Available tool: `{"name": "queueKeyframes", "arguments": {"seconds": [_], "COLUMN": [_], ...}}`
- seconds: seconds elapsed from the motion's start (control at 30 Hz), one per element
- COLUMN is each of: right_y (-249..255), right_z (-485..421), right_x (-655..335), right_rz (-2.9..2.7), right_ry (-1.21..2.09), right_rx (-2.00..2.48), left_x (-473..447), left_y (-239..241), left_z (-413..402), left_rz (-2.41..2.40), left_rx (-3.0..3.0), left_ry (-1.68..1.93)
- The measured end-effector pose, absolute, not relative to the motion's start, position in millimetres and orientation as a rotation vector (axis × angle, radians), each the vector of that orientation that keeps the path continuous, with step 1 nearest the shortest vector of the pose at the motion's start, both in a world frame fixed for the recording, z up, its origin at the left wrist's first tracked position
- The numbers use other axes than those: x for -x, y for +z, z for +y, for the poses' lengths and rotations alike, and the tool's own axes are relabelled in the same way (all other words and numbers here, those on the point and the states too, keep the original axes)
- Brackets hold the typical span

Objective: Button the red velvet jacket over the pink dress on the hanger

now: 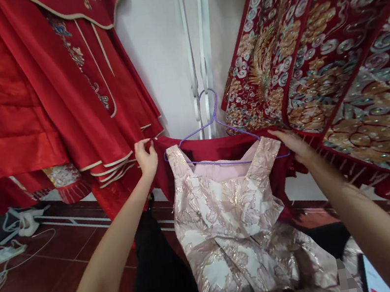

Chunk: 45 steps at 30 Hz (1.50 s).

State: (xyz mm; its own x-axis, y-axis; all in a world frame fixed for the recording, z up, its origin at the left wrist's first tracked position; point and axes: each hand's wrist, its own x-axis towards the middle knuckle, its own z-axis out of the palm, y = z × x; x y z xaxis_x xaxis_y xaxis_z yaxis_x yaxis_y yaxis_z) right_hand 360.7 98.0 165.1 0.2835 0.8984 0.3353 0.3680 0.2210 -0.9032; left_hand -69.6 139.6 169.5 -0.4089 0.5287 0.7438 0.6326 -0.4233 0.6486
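Note:
A pale pink floral brocade dress with wide shoulder straps hangs on a purple wire hanger. Behind it a dark red cloth is stretched sideways. My left hand pinches the cloth's upper left corner between thumb and fingers. At the upper right edge of the same cloth is my right hand, its fingers closed over the edge and partly hidden. Both hands are just outside the dress straps. The lower part of the dress spreads over my lap in folds.
Red garments with cream piping hang at the left, and a heavily embroidered red gown at the right. White metal poles stand between them. White cables and pale shoes lie on the floor. A phone shows at lower right.

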Motion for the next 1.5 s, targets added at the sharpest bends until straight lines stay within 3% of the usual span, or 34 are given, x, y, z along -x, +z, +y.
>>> {"name": "queueKeyframes", "arguments": {"seconds": [0.17,0.27,0.53,0.7,0.83,0.97,1.2,1.37,1.5], "right_y": [157,157,161,152,144,135,126,122,116], "right_z": [34,7,39,27,-1,-14,-4,-1,9], "right_x": [-326,-311,-325,-262,-226,-241,-295,-311,-273], "right_rz": [-1.3,-1.304,-1.315,-1.457,-1.767,-1.878,-1.754,-1.993,-2.047], "right_ry": [-0.318,-0.436,0.099,0.386,0.329,0.363,-0.105,0.292,0.741], "right_rx": [1.535,1.604,1.482,1.349,1.3,1.378,1.615,1.453,1.051], "left_x": [53,46,28,-22,-54,-56,-22,-4,-22], "left_y": [149,137,162,163,151,145,145,144,142], "left_z": [80,62,78,43,23,20,14,22,21], "left_rz": [-1.565,-1.785,-2.007,-1.615,-1.352,-1.357,-1.464,-1.476,-1.31], "left_rx": [1.598,1.754,2.337,2.695,2.909,2.872,2.583,2.638,2.867], "left_ry": [-1.811,-1.713,-1.623,-0.997,-0.573,-0.639,-1.008,-1.131,-1.093]}}
